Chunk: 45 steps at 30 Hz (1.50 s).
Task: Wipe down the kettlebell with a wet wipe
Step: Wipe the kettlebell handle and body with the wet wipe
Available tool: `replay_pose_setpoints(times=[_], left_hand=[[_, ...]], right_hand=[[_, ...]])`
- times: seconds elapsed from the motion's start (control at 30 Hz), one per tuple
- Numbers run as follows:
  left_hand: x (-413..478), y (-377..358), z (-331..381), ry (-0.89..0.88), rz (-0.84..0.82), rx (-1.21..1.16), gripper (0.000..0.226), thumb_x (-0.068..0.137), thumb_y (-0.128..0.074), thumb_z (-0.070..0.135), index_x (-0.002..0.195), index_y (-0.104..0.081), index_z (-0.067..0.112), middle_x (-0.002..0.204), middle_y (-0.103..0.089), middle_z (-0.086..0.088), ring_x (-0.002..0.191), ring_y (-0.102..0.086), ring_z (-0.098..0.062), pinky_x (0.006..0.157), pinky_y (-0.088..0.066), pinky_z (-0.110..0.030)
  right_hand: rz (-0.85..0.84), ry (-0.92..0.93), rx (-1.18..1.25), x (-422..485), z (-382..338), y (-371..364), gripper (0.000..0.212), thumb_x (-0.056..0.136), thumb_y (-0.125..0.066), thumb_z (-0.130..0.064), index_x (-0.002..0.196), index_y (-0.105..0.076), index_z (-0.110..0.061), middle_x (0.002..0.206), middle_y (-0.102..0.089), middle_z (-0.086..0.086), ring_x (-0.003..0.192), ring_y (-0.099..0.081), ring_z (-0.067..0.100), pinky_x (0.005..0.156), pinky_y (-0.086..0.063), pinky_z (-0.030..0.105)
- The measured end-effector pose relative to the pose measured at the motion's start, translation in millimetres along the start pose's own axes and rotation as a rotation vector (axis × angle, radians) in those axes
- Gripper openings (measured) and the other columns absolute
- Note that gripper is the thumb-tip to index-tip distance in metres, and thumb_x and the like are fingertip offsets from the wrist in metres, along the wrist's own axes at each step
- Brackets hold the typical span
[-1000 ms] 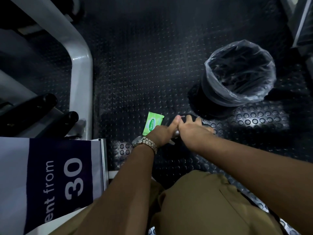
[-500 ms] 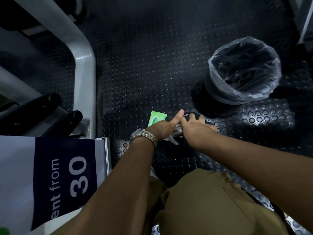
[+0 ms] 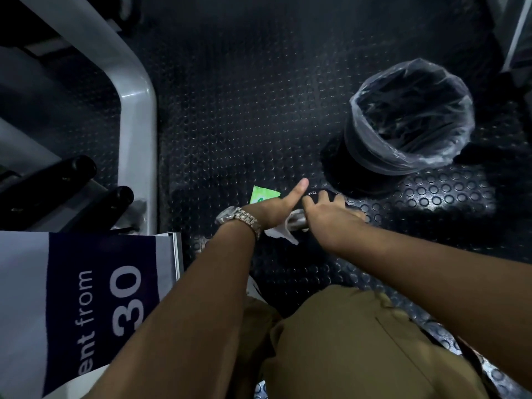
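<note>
Moved: our left hand (image 3: pixel 270 211) has drawn its thumb away from the right hand's fingers since half a second ago, and more of the wet wipe (image 3: pixel 280 233) now hangs out beneath it.
Hands: two, both low on the kettlebell (image 3: pixel 315 197), side by side.
Left hand grip: we hold the one white wet wipe against the silver handle (image 3: pixel 298 221), thumb stuck out straight; the fingers are hidden under the hand.
Right hand grip: our right hand (image 3: pixel 328 217) bends its spread fingers over the dark top of the kettlebell and holds it.
Kettlebell: one, standing on the floor (image 3: pixel 244 110) under our hands, just in front of our knees; most of its body is lost in shadow.
Wipe packet: one green packet (image 3: pixel 263 194) lies on the floor just beyond the left hand.
Bin: one, with a clear liner (image 3: pixel 357 139), near and to the right of the kettlebell.
Watch: one metal watch (image 3: pixel 239 218) on the left wrist.
Bar ends: two black ones (image 3: pixel 74 171) (image 3: pixel 121 197) beside the grey frame (image 3: pixel 138 110).
Sign: one (image 3: pixel 86 283), reading "30".
</note>
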<state>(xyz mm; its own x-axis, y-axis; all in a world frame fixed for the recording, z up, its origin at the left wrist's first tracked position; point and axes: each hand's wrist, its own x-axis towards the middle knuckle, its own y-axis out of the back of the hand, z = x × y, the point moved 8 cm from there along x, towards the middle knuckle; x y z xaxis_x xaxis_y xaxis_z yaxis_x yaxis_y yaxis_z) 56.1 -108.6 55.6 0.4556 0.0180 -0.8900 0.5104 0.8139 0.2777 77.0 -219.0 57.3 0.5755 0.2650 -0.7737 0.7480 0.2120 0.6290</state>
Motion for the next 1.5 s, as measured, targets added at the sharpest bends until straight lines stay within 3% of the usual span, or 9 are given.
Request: replay_pose_setpoints(times=[0.13,0.3,0.43,0.63,0.73,0.83,0.97,1.27,1.5], left_hand=[[33.0,-13.8,-26.1,0.014,0.048,-0.173,0.103,0.059,-0.024,0.108,0.096,-0.075,0.026,0.131,-0.068,-0.01,0.126,-0.058,-0.027,0.121,-0.027,-0.046],[15.9,-6.0,-38.1,0.059,0.072,-0.22,0.12,0.055,-0.024,0.11,0.134,-0.061,0.027,0.135,-0.061,-0.008,0.125,-0.055,-0.025,0.118,-0.031,-0.048],[-7.1,1.8,-22.6,0.005,-0.019,-0.083,0.096,0.086,-0.023,0.09,0.14,-0.06,0.02,0.136,-0.062,-0.009,0.125,-0.054,-0.021,0.119,-0.029,-0.039],[-4.7,-12.5,-12.7,-0.05,0.019,-0.079,0.075,0.099,-0.02,0.074,0.143,-0.057,0.026,0.142,-0.058,-0.006,0.097,-0.062,-0.007,0.087,-0.039,-0.02],[5.6,-18.4,-14.8,-0.046,0.022,0.018,0.075,0.1,-0.017,0.073,0.15,-0.049,0.026,0.147,-0.054,-0.01,0.121,-0.058,-0.023,0.1,-0.036,-0.029],[-1.3,-9.7,-14.5,-0.018,0.01,0.063,0.081,0.093,-0.024,0.082,0.145,-0.055,0.029,0.129,-0.061,-0.006,0.11,-0.061,-0.018,0.102,-0.036,-0.032],[-9.7,11.8,-9.9,-0.006,0.026,0.178,0.087,0.094,-0.029,0.079,0.156,-0.041,0.019,0.157,-0.043,-0.016,0.143,-0.041,-0.029,0.122,-0.024,-0.044],[6.4,-10.3,-25.3,0.0,0.052,-0.036,0.092,0.087,-0.015,0.089,0.132,-0.065,0.027,0.123,-0.07,-0.008,0.123,-0.057,-0.024,0.119,-0.029,-0.043],[-13.4,13.4,-14.9,-0.061,0.056,0.05,0.086,0.096,-0.02,0.078,0.141,-0.06,0.016,0.142,-0.057,-0.007,0.133,-0.05,-0.024,0.111,-0.028,-0.033]], right_hand=[[-0.01,0.0,0.013,0.2,-0.3,0.4,0.089,0.081,-0.076,0.0,0.15,-0.027,-0.026,0.141,-0.032,0.008,0.133,-0.032,0.036,0.088,-0.045,0.069],[-0.03,-0.013,0.005,0.4,-0.4,0.9,0.086,0.076,-0.075,0.007,0.143,-0.032,-0.026,0.14,-0.031,0.007,0.134,-0.03,0.036,0.092,-0.044,0.07],[-0.038,-0.029,0.011,0.8,-1.5,0.8,0.087,0.077,-0.077,0.003,0.144,-0.032,-0.028,0.14,-0.031,0.007,0.134,-0.03,0.036,0.089,-0.043,0.071],[-0.046,-0.032,-0.003,-1.0,-1.2,0.8,0.092,0.076,-0.076,0.004,0.147,-0.028,-0.028,0.14,-0.03,0.006,0.134,-0.03,0.035,0.091,-0.045,0.069],[-0.048,-0.035,-0.01,-1.1,-1.0,1.1,0.096,0.076,-0.076,0.004,0.15,-0.026,-0.029,0.139,-0.03,0.006,0.134,-0.03,0.034,0.091,-0.045,0.069],[-0.052,-0.046,0.001,-0.6,-1.4,0.8,0.099,0.076,-0.078,0.003,0.152,-0.024,-0.03,0.14,-0.03,0.006,0.134,-0.03,0.035,0.09,-0.045,0.068],[-0.036,-0.037,0.018,-0.8,0.1,1.1,0.082,0.079,-0.075,0.003,0.143,-0.033,-0.027,0.139,-0.032,0.006,0.133,-0.031,0.035,0.091,-0.045,0.069],[-0.052,-0.067,-0.003,0.3,-2.5,1.0,0.093,0.073,-0.08,0.004,0.144,-0.031,-0.029,0.14,-0.032,0.005,0.135,-0.03,0.034,0.09,-0.045,0.068],[-0.058,-0.056,0.016,-1.2,0.1,1.9,0.088,0.077,-0.077,0.003,0.145,-0.031,-0.029,0.14,-0.032,0.007,0.134,-0.029,0.034,0.09,-0.044,0.065]])
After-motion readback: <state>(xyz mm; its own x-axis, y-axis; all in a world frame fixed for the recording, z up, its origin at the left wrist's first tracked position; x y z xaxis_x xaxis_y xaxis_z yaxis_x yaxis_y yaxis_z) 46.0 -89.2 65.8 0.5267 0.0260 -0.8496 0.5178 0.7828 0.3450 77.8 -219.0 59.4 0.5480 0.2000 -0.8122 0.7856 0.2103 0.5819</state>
